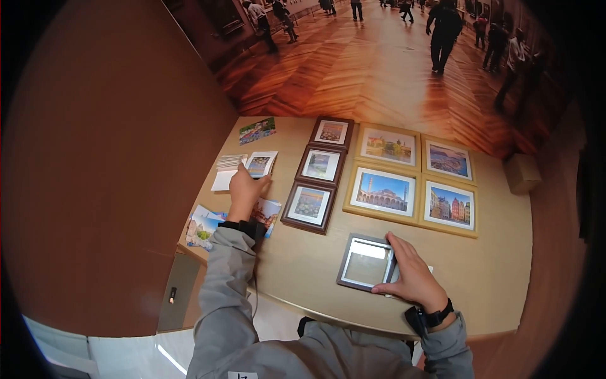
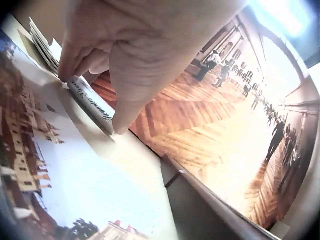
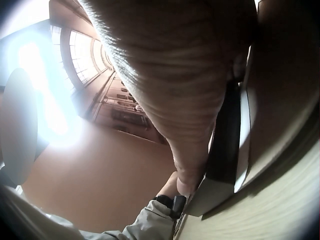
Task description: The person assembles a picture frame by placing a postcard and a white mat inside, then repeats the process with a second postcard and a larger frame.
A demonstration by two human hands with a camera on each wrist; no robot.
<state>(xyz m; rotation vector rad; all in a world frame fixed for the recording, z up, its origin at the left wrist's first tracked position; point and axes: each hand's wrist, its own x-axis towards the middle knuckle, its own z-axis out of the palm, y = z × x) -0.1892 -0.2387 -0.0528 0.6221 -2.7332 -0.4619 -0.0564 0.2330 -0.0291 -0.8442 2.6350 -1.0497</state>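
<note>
In the head view my left hand is at the left side of the table, thumb and fingers at the edges of a white-bordered picture card. The left wrist view shows the lettered border of that card between thumb and fingertips. A stack of white cards lies just left of it. My right hand grips the right side of a grey picture frame, thumb at its near edge and fingers at its far corner. The frame's window shows no picture. Its dark side fills the right wrist view's middle.
Dark brown frames with flower pictures form a column mid-table. Several yellow frames with city pictures stand right of them. Loose photos lie near the left edge, another at the back. A box stands at the right.
</note>
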